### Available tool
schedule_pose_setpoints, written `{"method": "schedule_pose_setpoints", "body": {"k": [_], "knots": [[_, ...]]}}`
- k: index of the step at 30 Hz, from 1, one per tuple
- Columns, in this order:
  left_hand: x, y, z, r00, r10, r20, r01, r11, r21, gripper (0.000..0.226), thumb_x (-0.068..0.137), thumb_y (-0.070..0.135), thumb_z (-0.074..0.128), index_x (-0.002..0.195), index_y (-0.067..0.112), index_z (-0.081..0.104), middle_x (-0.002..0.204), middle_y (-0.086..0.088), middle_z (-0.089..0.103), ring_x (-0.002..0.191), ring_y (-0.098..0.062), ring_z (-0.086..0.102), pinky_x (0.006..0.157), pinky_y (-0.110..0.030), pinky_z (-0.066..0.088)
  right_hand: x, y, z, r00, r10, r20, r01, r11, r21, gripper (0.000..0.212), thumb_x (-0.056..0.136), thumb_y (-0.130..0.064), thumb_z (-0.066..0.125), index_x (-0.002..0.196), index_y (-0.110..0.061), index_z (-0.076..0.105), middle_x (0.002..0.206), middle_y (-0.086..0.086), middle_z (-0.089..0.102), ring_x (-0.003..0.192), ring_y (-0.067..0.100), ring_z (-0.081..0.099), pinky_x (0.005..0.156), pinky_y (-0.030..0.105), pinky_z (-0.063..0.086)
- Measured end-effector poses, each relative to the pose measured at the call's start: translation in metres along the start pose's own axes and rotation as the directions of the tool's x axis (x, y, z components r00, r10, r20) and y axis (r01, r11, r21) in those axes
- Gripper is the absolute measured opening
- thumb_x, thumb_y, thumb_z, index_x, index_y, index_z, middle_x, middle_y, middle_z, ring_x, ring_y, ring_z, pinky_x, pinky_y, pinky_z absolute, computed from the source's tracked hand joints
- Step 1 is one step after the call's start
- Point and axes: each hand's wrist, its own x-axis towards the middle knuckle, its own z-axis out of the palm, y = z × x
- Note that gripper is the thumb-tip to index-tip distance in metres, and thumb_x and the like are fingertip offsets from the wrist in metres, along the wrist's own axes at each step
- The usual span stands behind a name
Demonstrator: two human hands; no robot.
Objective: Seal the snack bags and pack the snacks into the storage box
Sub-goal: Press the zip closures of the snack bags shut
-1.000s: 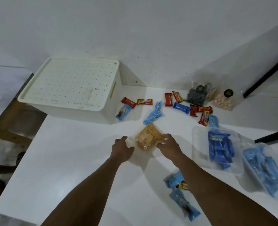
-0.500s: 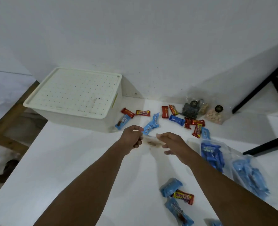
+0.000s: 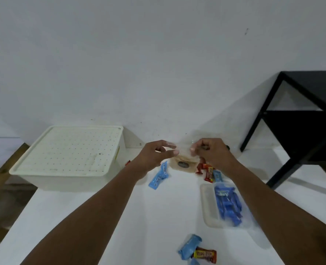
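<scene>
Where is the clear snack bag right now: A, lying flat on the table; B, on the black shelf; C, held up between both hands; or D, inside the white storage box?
C: the left hand and right hand each pinch a top corner of the bag, which hangs above the table, while the box has its lid on.

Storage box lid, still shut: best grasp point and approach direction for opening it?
Judging from its pose, grip the overhanging lip of the lid at the near right corner of the storage box, fingers hooking under from the front. The lid lies flat and closed; its rim juts past the wall there, and that corner is nearest the left hand.
</scene>
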Motion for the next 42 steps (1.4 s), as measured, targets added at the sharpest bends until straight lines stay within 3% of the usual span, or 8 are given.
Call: {"method": "schedule_pose_setpoints", "body": {"k": [3,8,15,20,25,31,36,42], "knots": [[-0.001,0.014,0.007,0.985,0.116,-0.126,-0.128,0.987,-0.096,0.017,0.077,0.035,0.084,0.078,0.019,0.077,0.099,0.005,0.077,0.082,-0.024,0.06,0.071,-0.038,0.045,0.002,-0.017,-0.024,1.0,-0.002,-0.002,0.002,0.999,0.054,0.01,0.083,-0.012,0.077,0.086,-0.003,0.073,0.076,0.011,0.076,0.051,0.016,0.052,0.047,0.023,0.045],[-0.002,0.031,0.027,0.987,0.151,-0.061,-0.161,0.961,-0.227,0.011,0.083,0.02,0.08,0.083,0.01,0.075,0.08,-0.005,0.075,0.078,-0.019,0.071,0.068,-0.025,0.052,-0.003,-0.021,-0.041,1.0,-0.008,-0.026,0.011,0.994,0.111,0.008,0.087,-0.01,0.073,0.088,-0.002,0.072,0.075,0.01,0.076,0.052,0.012,0.053,0.049,0.019,0.044],[-0.001,0.026,0.042,0.988,0.122,-0.091,-0.145,0.935,-0.324,0.009,0.086,0.019,0.076,0.087,0.01,0.077,0.089,-0.022,0.075,0.097,-0.044,0.07,0.095,-0.056,0.052,-0.016,-0.021,-0.044,0.996,-0.024,-0.087,0.038,0.987,0.155,0.01,0.082,-0.009,0.077,0.081,-0.001,0.071,0.073,0.012,0.075,0.047,0.006,0.05,0.051,0.019,0.043],[0.0,0.025,0.042,0.982,0.127,-0.141,-0.166,0.936,-0.311,0.008,0.087,0.016,0.075,0.079,0.014,0.077,0.091,-0.019,0.077,0.093,-0.032,0.073,0.098,-0.055,0.053,-0.024,-0.013,-0.044,0.998,0.041,-0.052,-0.024,0.958,0.287,0.013,0.091,-0.012,0.068,0.09,0.0,0.072,0.071,0.001,0.074,0.056,0.011,0.051,0.054,0.021,0.042],[0.0,0.019,0.039,0.993,0.116,-0.038,-0.122,0.938,-0.324,0.015,0.085,0.022,0.077,0.086,0.007,0.076,0.091,-0.018,0.076,0.098,-0.041,0.071,0.094,-0.051,0.054,-0.026,-0.011,-0.043,0.991,-0.017,-0.129,0.042,0.98,0.195,0.015,0.094,-0.009,0.064,0.08,-0.004,0.067,0.055,-0.007,0.067,0.051,0.009,0.047,0.052,0.018,0.042],[-0.002,0.025,0.049,0.989,0.15,-0.017,-0.15,0.966,-0.209,0.026,0.085,0.023,0.077,0.097,0.0,0.074,0.091,-0.024,0.075,0.074,-0.019,0.068,0.067,-0.029,0.052,-0.02,-0.014,-0.034,0.993,-0.034,-0.111,0.046,0.993,0.11,0.014,0.095,-0.014,0.064,0.083,-0.008,0.069,0.061,-0.005,0.071,0.051,0.009,0.045,0.052,0.022,0.041],[0.0,0.027,0.047,0.983,0.18,-0.035,-0.183,0.971,-0.154,0.018,0.086,0.023,0.077,0.09,0.006,0.075,0.081,-0.011,0.078,0.077,-0.021,0.068,0.074,-0.033,0.047,-0.02,-0.014,-0.027,0.998,0.017,-0.055,-0.011,0.994,0.107,0.011,0.085,-0.024,0.075,0.085,-0.013,0.075,0.076,0.006,0.075,0.062,0.012,0.06,0.061,0.027,0.048],[-0.002,0.024,0.043,0.988,0.141,0.062,-0.127,0.973,-0.193,0.019,0.08,0.029,0.079,0.082,0.011,0.075,0.089,-0.025,0.074,0.077,-0.03,0.066,0.077,-0.042,0.049,-0.017,-0.017,-0.022,0.996,-0.083,-0.026,0.081,0.996,-0.048,0.02,0.086,-0.022,0.075,0.072,-0.01,0.069,0.067,0.004,0.067,0.063,0.01,0.057,0.064,0.03,0.045]]}}
